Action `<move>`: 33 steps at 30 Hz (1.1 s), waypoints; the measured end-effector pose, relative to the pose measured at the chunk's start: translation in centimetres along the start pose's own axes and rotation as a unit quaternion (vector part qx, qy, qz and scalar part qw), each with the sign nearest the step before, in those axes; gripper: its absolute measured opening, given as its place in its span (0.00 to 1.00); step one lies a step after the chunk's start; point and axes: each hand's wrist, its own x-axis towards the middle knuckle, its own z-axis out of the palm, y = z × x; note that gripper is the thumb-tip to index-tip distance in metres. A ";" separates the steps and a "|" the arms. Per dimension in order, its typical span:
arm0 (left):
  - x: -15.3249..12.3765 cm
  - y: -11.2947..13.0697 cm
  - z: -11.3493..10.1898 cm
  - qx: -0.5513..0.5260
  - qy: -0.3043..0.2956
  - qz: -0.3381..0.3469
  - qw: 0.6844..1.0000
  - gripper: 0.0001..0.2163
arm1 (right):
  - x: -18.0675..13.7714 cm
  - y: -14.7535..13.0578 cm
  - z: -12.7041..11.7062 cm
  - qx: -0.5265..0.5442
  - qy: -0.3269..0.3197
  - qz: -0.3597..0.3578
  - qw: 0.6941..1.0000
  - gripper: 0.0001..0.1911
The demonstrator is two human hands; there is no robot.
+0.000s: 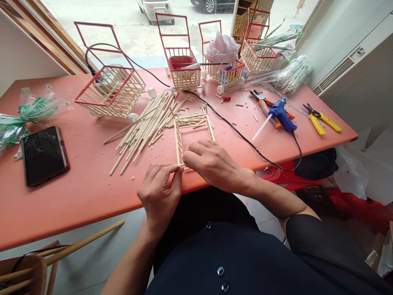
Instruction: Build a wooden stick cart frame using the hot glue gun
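A small frame of pale wooden sticks (177, 139) stands at the table's front edge, its slatted sides leading away from me. My left hand (161, 190) pinches the frame's near left corner between thumb and fingertips. My right hand (211, 162) is closed at the near side, its fingertips close to that same corner and hiding part of the frame. What the right fingers grip is too small and covered to make out. Left of the frame lies a pile of loose wooden sticks (147, 127), with short cut pieces (190, 119) behind it.
Finished stick carts (115, 92) with red trim stand along the back. A blue glue gun (281, 114), orange-handled pliers (262, 104) and yellow-handled pliers (321, 119) lie right. A black cord (227, 122) crosses the pink table (92, 196). A phone (44, 155) lies left.
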 end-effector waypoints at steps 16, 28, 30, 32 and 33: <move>0.2 -0.2 -0.3 -0.031 -0.022 -0.029 0.999 0.05 | 0.8 1.1 -0.5 -0.018 -0.019 -0.058 0.998 0.13; 0.1 0.0 -0.5 -0.027 -0.039 -0.071 0.996 0.05 | 1.5 1.7 -0.4 -0.007 -0.011 -0.082 0.997 0.13; 0.1 0.0 -0.4 -0.026 -0.041 -0.076 0.996 0.05 | 1.6 1.8 -0.3 -0.002 -0.004 -0.086 0.996 0.14; 0.1 0.0 -0.4 -0.025 -0.041 -0.078 0.996 0.05 | 1.7 2.0 -0.2 0.008 0.002 -0.088 0.996 0.13; 0.1 0.0 -0.4 -0.025 -0.041 -0.078 0.996 0.06 | 1.7 2.0 -0.2 0.012 0.005 -0.088 0.996 0.13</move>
